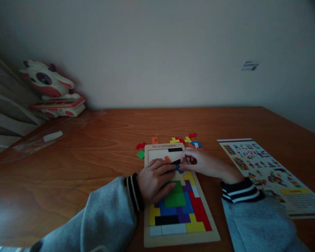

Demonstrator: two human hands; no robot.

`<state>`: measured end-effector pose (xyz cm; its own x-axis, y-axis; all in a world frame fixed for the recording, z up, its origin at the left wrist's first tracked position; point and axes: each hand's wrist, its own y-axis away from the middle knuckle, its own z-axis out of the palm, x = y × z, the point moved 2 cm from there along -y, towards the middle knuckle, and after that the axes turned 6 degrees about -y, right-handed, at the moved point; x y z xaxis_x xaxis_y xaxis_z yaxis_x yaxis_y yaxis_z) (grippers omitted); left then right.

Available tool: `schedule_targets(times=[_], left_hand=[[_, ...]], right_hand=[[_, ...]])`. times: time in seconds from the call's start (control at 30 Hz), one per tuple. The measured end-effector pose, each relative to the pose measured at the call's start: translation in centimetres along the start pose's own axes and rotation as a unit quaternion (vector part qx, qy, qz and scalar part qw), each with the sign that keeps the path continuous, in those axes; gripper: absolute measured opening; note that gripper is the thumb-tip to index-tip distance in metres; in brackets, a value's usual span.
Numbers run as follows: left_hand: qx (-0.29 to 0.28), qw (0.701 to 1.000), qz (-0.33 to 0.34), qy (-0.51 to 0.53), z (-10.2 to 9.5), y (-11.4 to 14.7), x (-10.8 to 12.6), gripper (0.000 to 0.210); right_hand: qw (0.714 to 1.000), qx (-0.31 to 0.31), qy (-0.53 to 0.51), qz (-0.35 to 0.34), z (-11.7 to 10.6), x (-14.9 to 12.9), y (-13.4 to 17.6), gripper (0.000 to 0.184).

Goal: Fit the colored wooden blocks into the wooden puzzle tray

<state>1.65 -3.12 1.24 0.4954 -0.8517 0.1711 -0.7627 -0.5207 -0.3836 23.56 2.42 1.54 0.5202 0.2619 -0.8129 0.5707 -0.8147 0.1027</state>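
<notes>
Right hand (196,161), fingers curled, has its grip at the blue piece (177,169), toward twelve on the puzzle board (182,240), hold unclear; left hand (154,178) lies outstretched. Probably light, stiff: pinch opposite edges.

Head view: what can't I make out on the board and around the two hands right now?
All in the head view:
1. The pieces and board directly under the left hand, which covers them.
2. Whether the right hand grips the black piece; its own fingers hide any contact.
3. The board's lettering and the sheet's small print: too small and blurred.
4. Part of the sheet's left side, behind the right sleeve.
</notes>
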Motion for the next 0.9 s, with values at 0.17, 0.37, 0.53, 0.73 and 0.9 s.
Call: schedule_targets(times=[0.17, 0.37, 0.53, 0.73, 0.9], left_hand=[[0.016, 0.999, -0.034, -0.016, -0.1, -0.1, -0.1, 0.031], [0.029, 0.997, -0.064, -0.022, -0.6, 0.0, -0.4, 0.031], [0.027, 0.999, 0.030, 0.012, -1.3, 0.2, -1.1, 0.028], [0.021, 0.998, 0.046, 0.029, -1.4, 0.3, -1.5, 0.029], [0.018, 0.997, 0.049, 0.060, -1.6, 0.2, -1.4, 0.027]], right_hand=[[1.000, -0.002, -0.004, -0.008, 0.5, 0.1, -0.3, 0.027], [1.000, 0.014, 0.021, -0.018, 0.6, 0.0, -0.4, 0.025], [0.998, 0.029, 0.048, -0.018, 0.7, -0.2, -0.5, 0.031], [0.998, 0.031, 0.040, -0.033, 1.0, 0.0, -0.6, 0.029], [0.998, 0.036, 0.047, -0.030, 1.1, -0.2, -0.5, 0.030]])
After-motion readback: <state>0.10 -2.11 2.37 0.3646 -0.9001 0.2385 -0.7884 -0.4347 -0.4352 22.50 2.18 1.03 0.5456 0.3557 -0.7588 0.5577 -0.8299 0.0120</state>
